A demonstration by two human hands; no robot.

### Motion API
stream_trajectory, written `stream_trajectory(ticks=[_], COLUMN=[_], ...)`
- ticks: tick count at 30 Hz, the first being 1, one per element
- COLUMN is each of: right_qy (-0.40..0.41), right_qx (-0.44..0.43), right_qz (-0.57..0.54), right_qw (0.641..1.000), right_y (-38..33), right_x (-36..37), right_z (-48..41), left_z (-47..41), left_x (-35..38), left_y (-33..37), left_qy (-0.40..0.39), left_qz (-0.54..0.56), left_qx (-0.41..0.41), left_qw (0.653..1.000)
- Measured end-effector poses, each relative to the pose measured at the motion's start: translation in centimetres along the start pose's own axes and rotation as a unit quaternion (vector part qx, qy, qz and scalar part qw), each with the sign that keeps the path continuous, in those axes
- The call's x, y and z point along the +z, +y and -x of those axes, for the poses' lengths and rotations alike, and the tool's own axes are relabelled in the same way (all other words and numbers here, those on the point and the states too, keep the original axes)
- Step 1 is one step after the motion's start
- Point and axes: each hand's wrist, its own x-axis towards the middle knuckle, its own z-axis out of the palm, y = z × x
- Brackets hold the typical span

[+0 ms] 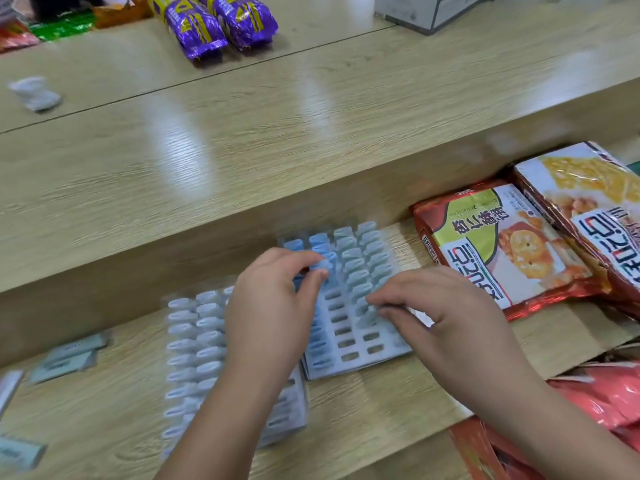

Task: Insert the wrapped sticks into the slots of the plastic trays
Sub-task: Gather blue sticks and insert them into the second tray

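Work surface: pale wood-grain lower shelf (pixel 381 403), set below a raised wooden desktop (pixel 311 116) streaked with glare. On the shelf, two plastic trays side by side: left tray (pixel 194 341) full of wrapped sticks; right tray (pixel 349 344) filled in its far rows, near slots bare. Left hand (pixel 273 299): thumb and forefinger clamped on a blue stick (pixel 320 265) over the right tray's left columns. Right hand (pixel 446 317): fingertips together, pinching a pale stick (pixel 370 308) at the right columns. Loose sticks (pixel 69 355) at near left. Biscuit packets (pixel 502 247) just right of the trays. Purple packets (pixel 214 22) and grey box (pixel 426 12) at the far edge.
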Motion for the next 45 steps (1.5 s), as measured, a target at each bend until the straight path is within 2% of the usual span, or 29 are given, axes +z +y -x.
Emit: stream_trajectory(ticks=[6,16,22,28,34,36,39,42,45], right_qy=[0.031,0.051,0.046,0.04,0.042,0.035,0.055,0.077,0.057], right_qx=[-0.018,-0.041,-0.03,-0.019,-0.022,-0.009,0.018,0.02,-0.008], right_qz=[0.051,0.052,0.062,0.075,0.1,0.081,0.049,0.024,-0.003], right_qw=[0.998,0.996,0.997,0.996,0.994,0.996,0.997,0.997,0.998], right_y=[0.4,0.7,0.6,0.5,0.0,-0.2,-1.3,-3.6,-7.4], right_x=[0.5,1.9,2.1,1.7,2.1,1.9,1.4,2.1,4.8], right_z=[0.1,1.1,1.1,1.5,1.6,1.5,1.0,-0.1,-1.4], left_z=[-0.2,-0.2,0.0,0.2,0.2,0.2,0.3,1.1,2.6], left_x=[0.4,0.5,0.8,0.6,0.2,-0.3,-1.9,-4.9,-8.8], left_y=[0.1,-0.2,-0.2,-0.8,-0.8,-1.0,-1.2,-1.9,-4.9], left_qy=[0.009,-0.017,-0.01,0.009,-0.017,-0.037,-0.047,-0.021,0.018], left_qz=[-0.002,-0.022,-0.134,-0.062,-0.088,-0.064,0.031,0.079,0.096], left_qx=[0.014,0.037,0.101,0.096,0.128,0.115,0.079,0.059,0.036], left_qw=[1.0,0.999,0.986,0.993,0.988,0.991,0.995,0.995,0.995])
